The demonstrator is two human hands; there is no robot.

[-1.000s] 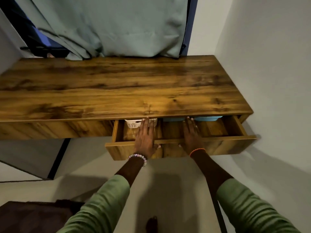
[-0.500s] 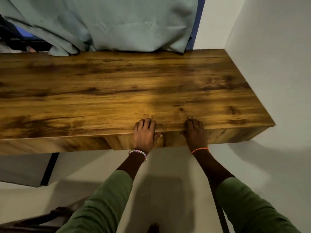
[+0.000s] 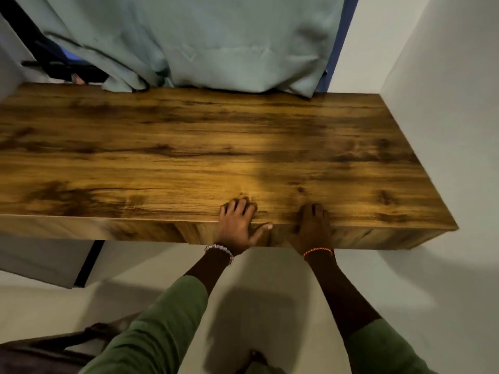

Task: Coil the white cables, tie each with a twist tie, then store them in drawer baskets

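Observation:
The drawer [image 3: 359, 237] of the wooden desk [image 3: 189, 157] is closed flush with the front panel. My left hand [image 3: 237, 225] presses flat against the drawer front, fingers reaching over the desk's front edge, thumb spread to the right. My right hand [image 3: 313, 228] presses the same front a little to the right, fingers likewise over the edge. Neither hand holds anything. The baskets and the white cables are hidden inside the drawer.
A pale green curtain [image 3: 202, 41] hangs down to the back of the desk. White walls [image 3: 445, 103] close in on the right. A dark object [image 3: 40, 352] lies on the floor at lower left.
One second ago the drawer stood partly out with a white and a blue basket showing. Both hands have pushed it in, and it has been closed since half a second ago.

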